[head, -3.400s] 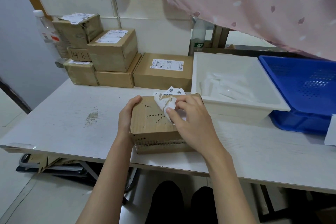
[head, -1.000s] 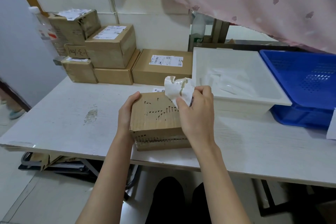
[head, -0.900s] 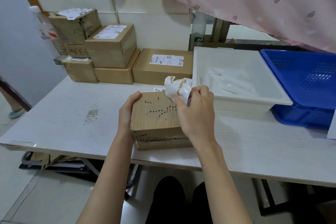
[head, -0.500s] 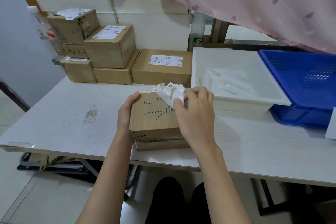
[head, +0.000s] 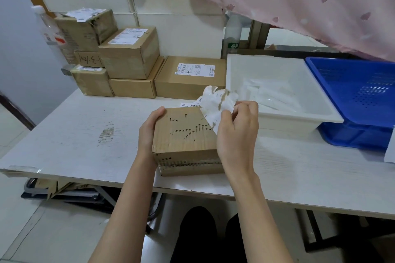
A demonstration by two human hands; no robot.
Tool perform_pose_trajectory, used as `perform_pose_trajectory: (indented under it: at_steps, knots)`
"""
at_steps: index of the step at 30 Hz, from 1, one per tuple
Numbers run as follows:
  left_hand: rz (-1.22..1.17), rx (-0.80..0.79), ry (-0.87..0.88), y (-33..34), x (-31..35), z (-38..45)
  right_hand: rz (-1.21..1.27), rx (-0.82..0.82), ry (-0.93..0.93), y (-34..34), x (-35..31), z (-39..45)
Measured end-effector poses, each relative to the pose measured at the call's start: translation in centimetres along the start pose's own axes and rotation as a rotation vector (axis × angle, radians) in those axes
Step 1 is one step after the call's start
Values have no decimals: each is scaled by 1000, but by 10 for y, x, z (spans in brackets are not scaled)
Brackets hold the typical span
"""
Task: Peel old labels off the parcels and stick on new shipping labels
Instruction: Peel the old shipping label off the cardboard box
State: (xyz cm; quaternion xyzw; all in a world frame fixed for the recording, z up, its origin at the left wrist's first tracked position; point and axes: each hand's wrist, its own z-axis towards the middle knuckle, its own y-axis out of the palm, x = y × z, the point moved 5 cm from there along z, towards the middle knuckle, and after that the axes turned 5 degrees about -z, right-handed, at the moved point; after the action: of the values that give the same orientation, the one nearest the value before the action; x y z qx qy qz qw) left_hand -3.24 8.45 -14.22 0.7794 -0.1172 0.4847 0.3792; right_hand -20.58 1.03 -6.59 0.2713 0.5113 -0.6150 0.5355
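The right hand [head: 237,132] has lifted again from where it lay low against the parcel [head: 186,141] half a second ago, and the old label [head: 218,102] it pinches between thumb and curled fingers now stands up off the box's far right corner, its underside streaked with torn brown card. Most of the parcel's top face is bare and scarred with small rips where paper fibre came away; the label seems to hang on only at that far corner, though the exact point of attachment is hidden behind the hand. The left hand [head: 149,132] is wrapped around the parcel's left side, thumb on the top edge, bracing it on the bench [head: 85,134] near the front edge. Judging from this, the peel on this parcel is nearly done and no new label has yet gone on. To the right, just beyond the parcel, sits a white tub [head: 235,66] holding a loose heap of pale, flat strips or sheets, too washed out to identify. Next to it, a blue perforated basket [head: 316,70] shows nothing inside in the part in view. Along the wall at the back left, stacked cardboard boxes [head: 130,55] wait with printed labels on them.
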Motion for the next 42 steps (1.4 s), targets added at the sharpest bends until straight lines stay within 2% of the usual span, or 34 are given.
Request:
perform_pose_trajectory:
  at_steps: [6,9,11,14,19,24,26,29,35,38,42]
  knots:
    - [18,14,8,-4,-1,4,59,-9,62,-5,0,5]
    - [3,2,2,-4,-2,4,38,-97,69,-3,-1,4]
    - [3,1,3,-4,-1,4,-116,-126,-13,2,-2,-2]
    - [0,7,-2,-3,-1,4,-432,-30,-211,4,-5,-13]
    - [1,-5,-9,-3,0,5,-569,-53,-291,6,-2,-17]
    - [-5,3,27,0,1,3,-539,-285,-291,9,4,-13]
    - [-1,2,20,0,1,2,-441,-234,-275,4,6,-10]
    - [13,8,19,-1,1,2,-306,-175,-140,-2,11,-5]
    - [13,9,28,-1,1,2,-369,-112,-141,1,10,-5]
    - [12,8,29,0,1,1,-271,-60,-65,-7,9,-3]
    - [2,7,23,0,1,1,-139,-73,-7,-11,8,-3]
